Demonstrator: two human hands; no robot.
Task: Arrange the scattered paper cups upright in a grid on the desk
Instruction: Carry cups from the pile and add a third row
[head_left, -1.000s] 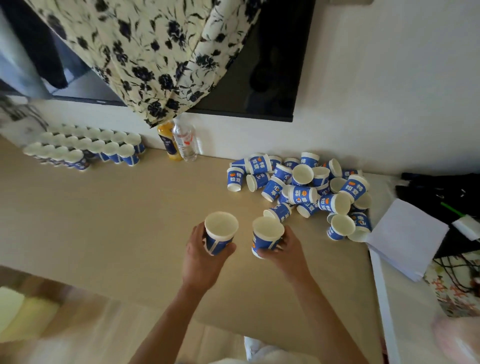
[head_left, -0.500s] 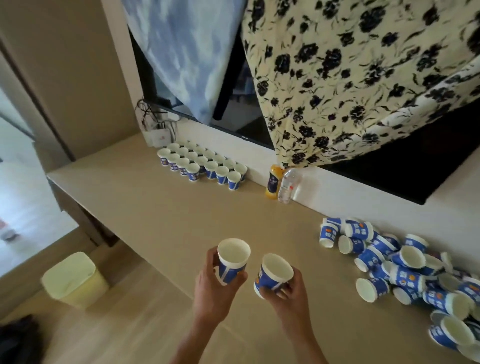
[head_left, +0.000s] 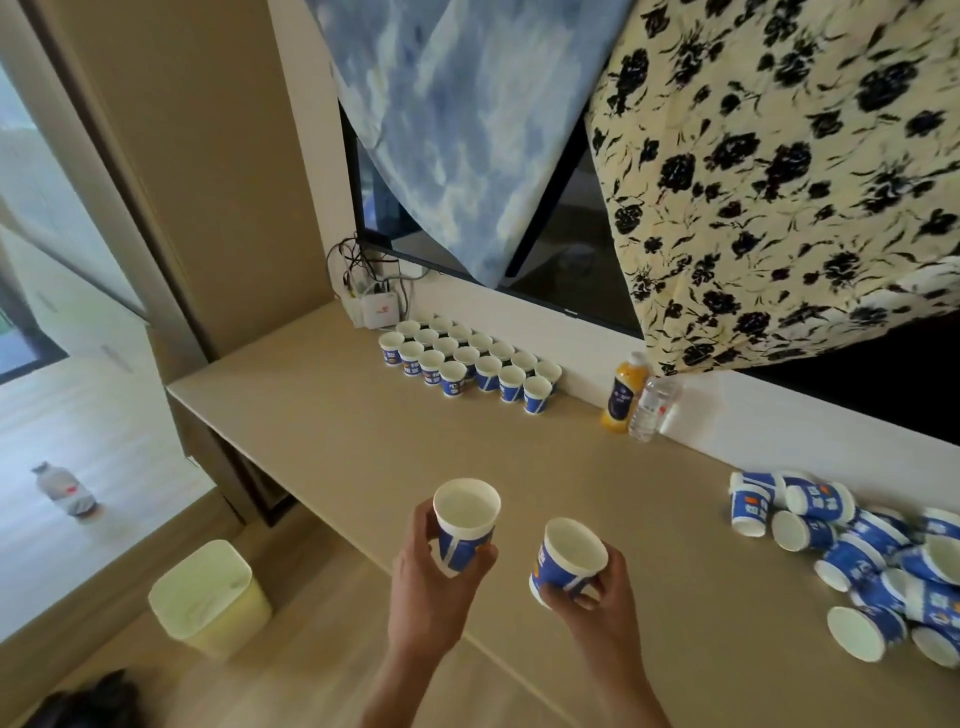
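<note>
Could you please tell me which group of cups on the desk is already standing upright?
The far group beside the white box: its cups stand mouth-up in rows, while the pile at the right lies tumbled.

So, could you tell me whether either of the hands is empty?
No, the left hand grips one cup and the right hand grips a second cup.

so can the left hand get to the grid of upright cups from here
Probably yes, with a long reach: the stretch of desk between the left hand and the grid of upright cups is bare, and the juice bottle and water bottle stand off to the side. It grips a paper cup.
</note>
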